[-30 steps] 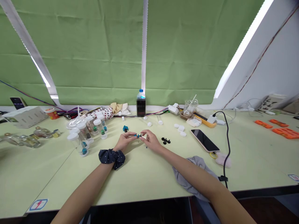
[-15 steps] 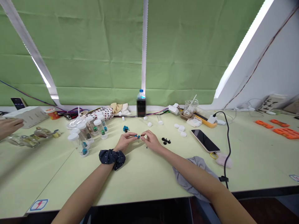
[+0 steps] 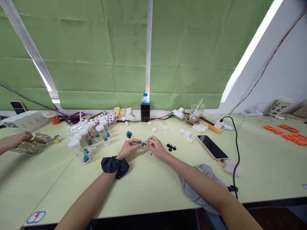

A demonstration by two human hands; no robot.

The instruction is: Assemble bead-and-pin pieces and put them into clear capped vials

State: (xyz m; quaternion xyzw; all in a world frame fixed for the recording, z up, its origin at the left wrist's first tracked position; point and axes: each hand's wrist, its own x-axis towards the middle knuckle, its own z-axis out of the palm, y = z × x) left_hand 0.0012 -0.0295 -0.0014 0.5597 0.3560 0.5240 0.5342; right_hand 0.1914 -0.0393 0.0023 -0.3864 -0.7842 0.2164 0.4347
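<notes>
Between my two hands, just above the table, is a small blue part (image 3: 143,143) with a thin metallic bit; its exact kind is too small to make out. My left hand (image 3: 129,148), with a dark scrunchie (image 3: 115,167) round the wrist, pinches its left end. Thumb and fingers of my right hand (image 3: 156,147) close on its right end. Below my right fingertips lies a tiny dark piece (image 3: 151,154). A little heap of blue parts (image 3: 129,134) sits beyond my left hand, and several black round-headed parts (image 3: 171,147) lie right of my right hand.
White-capped clear vials (image 3: 78,150) with blue or green parts inside stand at left. Another person's hand (image 3: 20,139) touches glass bottles (image 3: 28,147) at far left. White caps (image 3: 187,134), a phone (image 3: 212,147), a black cable (image 3: 236,150) and grey cloth (image 3: 192,191) are right.
The other person's hand has moved down and right onto the glass bottles. My hands keep their pinch on the small blue part with only slight finger movement. The view has shifted slightly.
</notes>
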